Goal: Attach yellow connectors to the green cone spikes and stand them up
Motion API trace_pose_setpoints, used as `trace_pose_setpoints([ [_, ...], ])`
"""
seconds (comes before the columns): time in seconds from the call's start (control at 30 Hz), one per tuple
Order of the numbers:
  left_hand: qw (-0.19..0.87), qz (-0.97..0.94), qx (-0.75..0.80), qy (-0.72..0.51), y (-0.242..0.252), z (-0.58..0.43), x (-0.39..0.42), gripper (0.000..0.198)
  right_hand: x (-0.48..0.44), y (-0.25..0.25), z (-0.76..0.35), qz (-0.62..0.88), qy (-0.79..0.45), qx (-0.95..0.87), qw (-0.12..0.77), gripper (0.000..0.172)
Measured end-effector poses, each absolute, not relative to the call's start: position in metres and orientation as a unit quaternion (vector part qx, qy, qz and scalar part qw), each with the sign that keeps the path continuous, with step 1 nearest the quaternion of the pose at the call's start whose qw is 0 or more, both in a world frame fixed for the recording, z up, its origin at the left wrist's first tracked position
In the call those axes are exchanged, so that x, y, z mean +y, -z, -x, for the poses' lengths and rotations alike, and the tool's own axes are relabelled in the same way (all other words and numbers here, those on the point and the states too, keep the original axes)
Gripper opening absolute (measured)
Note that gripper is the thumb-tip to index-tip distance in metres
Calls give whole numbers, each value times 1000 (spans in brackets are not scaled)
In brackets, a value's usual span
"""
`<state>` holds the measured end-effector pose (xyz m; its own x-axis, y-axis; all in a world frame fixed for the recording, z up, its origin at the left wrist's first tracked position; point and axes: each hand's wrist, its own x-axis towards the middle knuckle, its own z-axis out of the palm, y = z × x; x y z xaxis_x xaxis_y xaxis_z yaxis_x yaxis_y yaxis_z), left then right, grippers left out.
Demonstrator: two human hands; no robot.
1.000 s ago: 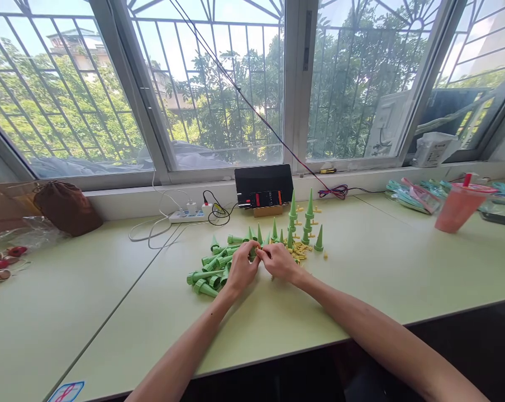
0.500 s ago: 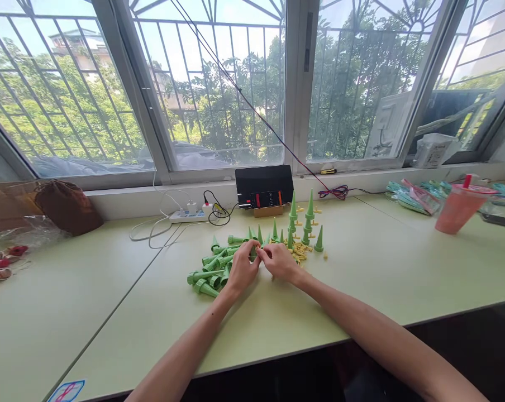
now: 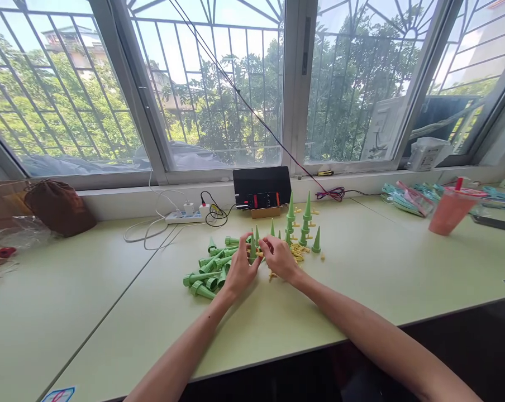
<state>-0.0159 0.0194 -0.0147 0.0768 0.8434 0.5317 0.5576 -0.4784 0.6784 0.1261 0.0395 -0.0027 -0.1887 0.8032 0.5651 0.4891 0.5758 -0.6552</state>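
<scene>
My left hand (image 3: pixel 241 269) grips a green plastic cone spike (image 3: pixel 253 249), its point up, between thumb and fingers. A small yellow valve-like piece (image 3: pixel 260 254) sticks out beside this spike. Right by it, my right hand (image 3: pixel 280 259) has its fingers curled in a pinch; whether they hold anything is hidden. A pile of green cone spikes (image 3: pixel 202 277) lies left of my hands. Small yellow pieces (image 3: pixel 298 252) are heaped to the right, and one yellow piece (image 3: pixel 271 276) lies under my right wrist. Behind the heap, green spikes stand in two stacks (image 3: pixel 291 212) with yellow pieces jutting out.
A single spike (image 3: pixel 316 242) stands right of the stacks. At the back are a dark tablet (image 3: pixel 261 187), a power strip (image 3: pixel 181 216) and coiled cables (image 3: pixel 334 194). A pink cup (image 3: pixel 453 211) stands far right, a brown bag (image 3: pixel 58 206) far left.
My hands have parted slightly, and the spike in my left hand now shows upright between them. My right fingers have lifted a little. The whole view has shifted slightly.
</scene>
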Motion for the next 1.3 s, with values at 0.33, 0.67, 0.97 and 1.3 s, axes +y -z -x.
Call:
trace_pose_setpoints([
  [0.33, 144, -738, 488, -443, 17, 16, 21, 56, 42, 4, -126, 404, -163, -762, 479, 24],
  [0.67, 146, -743, 479, -444, 15, 15, 20, 48, 41, 4, -126, 406, -162, -769, 466, 21],
  [0.97, 130, -743, 493, -433, 16, 14, 19, 42, 40, 3, -125, 410, -150, -764, 476, 19],
  [1.3, 124, -742, 487, -444, 12, 14, 19, 35, 33, 0, -124, 373, -185, -751, 512, 13],
])
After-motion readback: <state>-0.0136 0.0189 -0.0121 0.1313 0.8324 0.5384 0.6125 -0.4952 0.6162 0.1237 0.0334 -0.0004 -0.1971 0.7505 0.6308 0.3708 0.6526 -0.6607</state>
